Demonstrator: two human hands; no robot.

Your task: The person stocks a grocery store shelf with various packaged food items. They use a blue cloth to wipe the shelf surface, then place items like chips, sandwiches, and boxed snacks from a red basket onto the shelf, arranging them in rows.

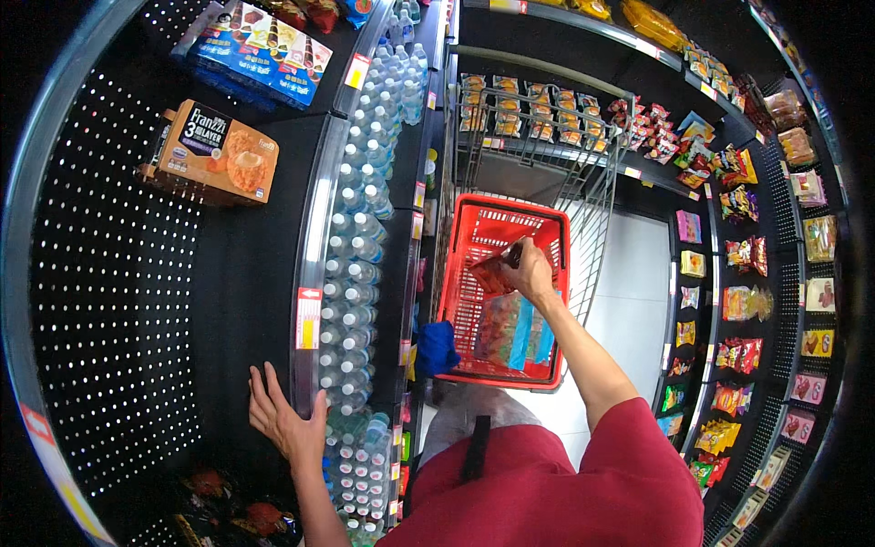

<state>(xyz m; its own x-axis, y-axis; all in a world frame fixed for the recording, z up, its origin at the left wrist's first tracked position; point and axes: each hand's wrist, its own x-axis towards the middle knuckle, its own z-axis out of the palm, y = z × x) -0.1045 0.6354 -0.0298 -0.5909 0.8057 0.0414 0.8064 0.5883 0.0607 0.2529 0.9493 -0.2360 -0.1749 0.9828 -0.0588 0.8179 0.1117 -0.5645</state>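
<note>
My right hand point(533, 273) reaches into a red plastic shopping basket point(499, 378) and grips a dark red packet point(488, 275) by its upper end. Beneath that hand lies a partly see-through package point(495, 327) with bright blue strips, partly hidden by my forearm. My left hand point(290, 424) rests at the front edge of a black metal shelf point(249, 287), fingers spread and holding nothing. Close by that hand runs a price rail point(309, 318) with red and yellow tags. A blue cloth-like bundle point(437, 349) hangs at the basket's near left corner.
A wire shopping cart point(593, 205) surrounds the basket. Rows of water bottles point(359, 273) line the lower shelf at left. An orange-brown biscuit box point(222, 154) and a blue snack box point(256, 55) sit on upper-left shelves. Snack packs point(742, 253) fill shelves across the white tiled floor point(629, 321).
</note>
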